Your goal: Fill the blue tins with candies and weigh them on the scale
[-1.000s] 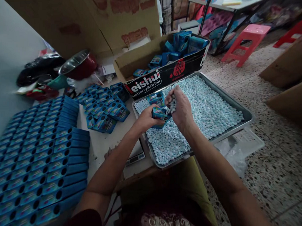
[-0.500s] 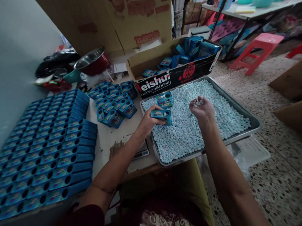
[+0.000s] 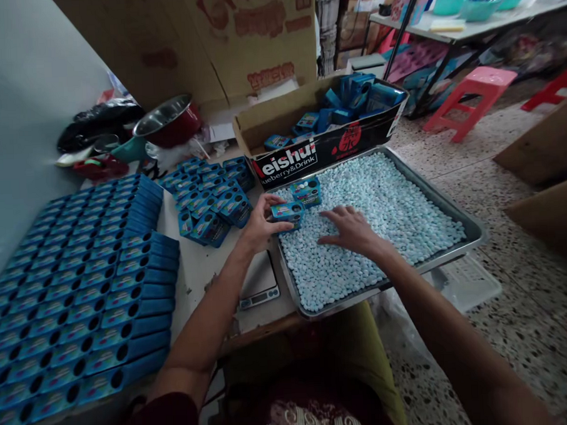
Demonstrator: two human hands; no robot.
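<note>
A small blue printed box (image 3: 286,213) with a round hole in its top is gripped by my left hand (image 3: 261,226), over the left part of a metal tray (image 3: 475,234). Pale blue and white candies (image 3: 381,202) cover the tray's bottom. Behind the held box, a second blue box (image 3: 307,191) stands on the candies with white pieces showing at its opening. My right hand (image 3: 350,229) is palm down over the candies, fingers spread, to the right of the held box. Whether its fingertips touch the candies I cannot tell.
Rows of blue boxes (image 3: 80,296) fill the left side, with a looser group (image 3: 212,200) beside them. A digital scale (image 3: 261,282) lies left of the tray. Behind stands a carton (image 3: 327,135) of blue boxes. A pink stool (image 3: 471,101) is at the right.
My right hand has turned from palm up with candies in it to palm down, and moved left toward the box. My left hand and its box have shifted slightly left.
</note>
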